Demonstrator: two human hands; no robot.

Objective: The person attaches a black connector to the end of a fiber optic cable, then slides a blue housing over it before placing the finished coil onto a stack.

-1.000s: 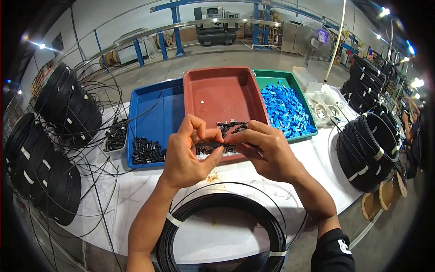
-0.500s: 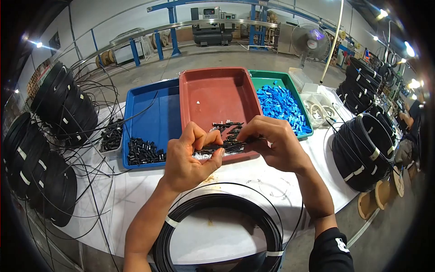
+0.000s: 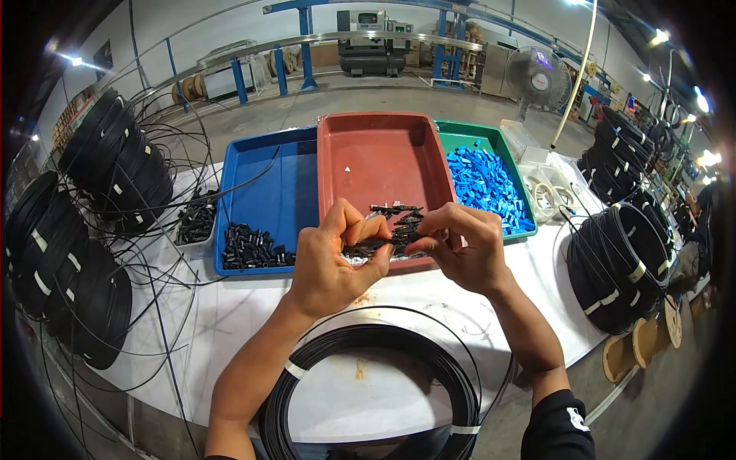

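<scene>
Left hand: the left hand (image 3: pixel 331 264) is hovering over the near edge of the red tray (image 3: pixel 381 157), its fingers curled and pinched together on a small black part (image 3: pixel 366 247).
Right hand: the right hand (image 3: pixel 469 249) is meeting the left at the middle, its thumb and fingertips closing on the same black part from the other side.
Black part: it is sitting between the two hands, just above the tray's near rim; its exact shape is too small to tell.
Red tray: it is lying in the middle of the white table (image 3: pixel 230 307), holding a loose pile of black pieces (image 3: pixel 399 215) at its near end.
Blue tray: the blue tray (image 3: pixel 264 195) is touching the red one on its left, with a heap of black caps (image 3: pixel 249 249) in its near corner.
Green tray: the green tray (image 3: pixel 479 142) is lying on the right, filled with blue clips (image 3: pixel 487 188).
Cable coil: a black coil (image 3: pixel 376 383) is resting on the table just under the forearms.
Surroundings: more black coils (image 3: pixel 92 230) are stacking up on the left and others (image 3: pixel 625 261) on the right.
</scene>
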